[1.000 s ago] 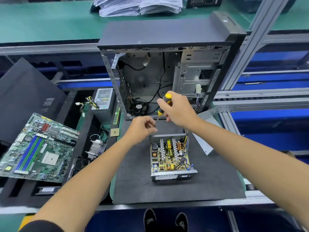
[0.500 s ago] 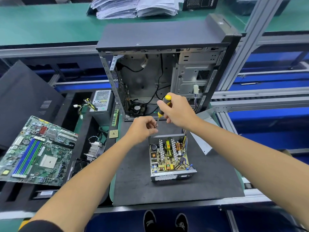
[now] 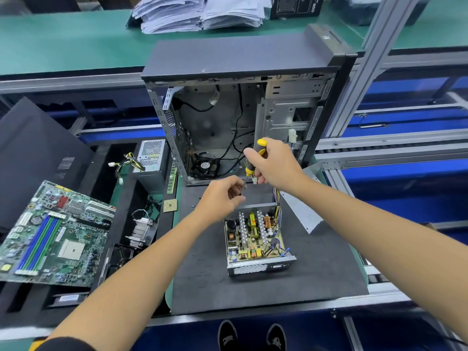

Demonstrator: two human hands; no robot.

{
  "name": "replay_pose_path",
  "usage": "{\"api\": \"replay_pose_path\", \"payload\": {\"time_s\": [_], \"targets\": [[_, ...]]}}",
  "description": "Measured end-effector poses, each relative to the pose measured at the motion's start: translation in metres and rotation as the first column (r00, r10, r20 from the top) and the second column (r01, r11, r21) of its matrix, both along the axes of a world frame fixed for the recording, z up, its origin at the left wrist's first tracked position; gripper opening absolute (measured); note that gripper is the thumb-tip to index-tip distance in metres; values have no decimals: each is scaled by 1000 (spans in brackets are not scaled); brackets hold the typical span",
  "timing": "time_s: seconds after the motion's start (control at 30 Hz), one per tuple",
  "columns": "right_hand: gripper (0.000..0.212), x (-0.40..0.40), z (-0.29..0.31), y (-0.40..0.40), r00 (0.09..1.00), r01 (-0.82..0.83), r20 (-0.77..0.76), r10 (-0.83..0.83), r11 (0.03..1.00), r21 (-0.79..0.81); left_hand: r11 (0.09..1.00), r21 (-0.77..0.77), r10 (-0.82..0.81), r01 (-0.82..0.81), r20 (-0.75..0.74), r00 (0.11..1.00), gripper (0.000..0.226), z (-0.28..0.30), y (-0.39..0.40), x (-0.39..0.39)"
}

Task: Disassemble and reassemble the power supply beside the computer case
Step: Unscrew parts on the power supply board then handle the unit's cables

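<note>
The opened power supply (image 3: 258, 240) sits with its cover off on a dark mat (image 3: 316, 274), just in front of the computer case (image 3: 243, 102), which stands upright with its side open toward the person. Inside the supply the yellowish board with coils, capacitors and two rows of pale heat-sink fins is in plain sight, and a bundle of coloured wires rises from its far right corner. The right hand (image 3: 276, 163) is wrapped around the black-and-yellow handle of a screwdriver (image 3: 254, 159), held tilted with the shaft pointing down and to the left, above the far edge of the supply. The left hand (image 3: 222, 196) is curled, its fingertips pinched around the lower end of the shaft near the tip; whether a screw sits there I cannot tell. A grey metal cover panel (image 3: 301, 211) lies on the mat to the right of the supply, close by its far corner. Off to the left, a green motherboard (image 3: 50, 236) lies tilted on black foam, with a finned heatsink (image 3: 141, 230) and a small square processor chip (image 3: 170, 205) between it and the mat. A second, closed power supply (image 3: 150, 160) stands left of the case, and stacks of paper (image 3: 200, 11) rest on the green bench behind.
</note>
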State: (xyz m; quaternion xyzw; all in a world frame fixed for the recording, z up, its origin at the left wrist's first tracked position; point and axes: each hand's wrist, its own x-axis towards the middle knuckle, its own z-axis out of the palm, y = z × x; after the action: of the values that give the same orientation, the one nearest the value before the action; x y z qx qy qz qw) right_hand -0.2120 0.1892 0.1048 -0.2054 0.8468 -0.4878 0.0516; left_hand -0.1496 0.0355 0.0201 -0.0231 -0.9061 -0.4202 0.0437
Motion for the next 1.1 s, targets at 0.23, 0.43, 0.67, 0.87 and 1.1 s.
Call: {"api": "replay_pose_path", "payload": {"time_s": [0.23, 0.43, 0.67, 0.87, 1.1], "targets": [[30, 2, -1, 8, 1000, 4, -22, -3, 999, 39, 998, 28, -64, 62, 85, 994, 29, 0, 5, -3], [33, 2, 2, 16, 1000, -2, -16, 3, 999, 39, 994, 4, -107, 107, 81, 991, 32, 4, 5, 0], [30, 3, 0, 34, 998, -61, -8, 63, 986, 154, 881, -205, -370, 426, 259, 892, 11, 25, 18, -1], [35, 9, -8, 57, 997, -63, -35, 74, 969, 238, 631, -253, -621, 733, 401, 673, 13, 15, 63, 0], [34, 10, -14, 91, 999, -25, -23, 33, 964, 266, 526, -255, -641, 812, 509, 575, 35, 0, 93, -2]]}}
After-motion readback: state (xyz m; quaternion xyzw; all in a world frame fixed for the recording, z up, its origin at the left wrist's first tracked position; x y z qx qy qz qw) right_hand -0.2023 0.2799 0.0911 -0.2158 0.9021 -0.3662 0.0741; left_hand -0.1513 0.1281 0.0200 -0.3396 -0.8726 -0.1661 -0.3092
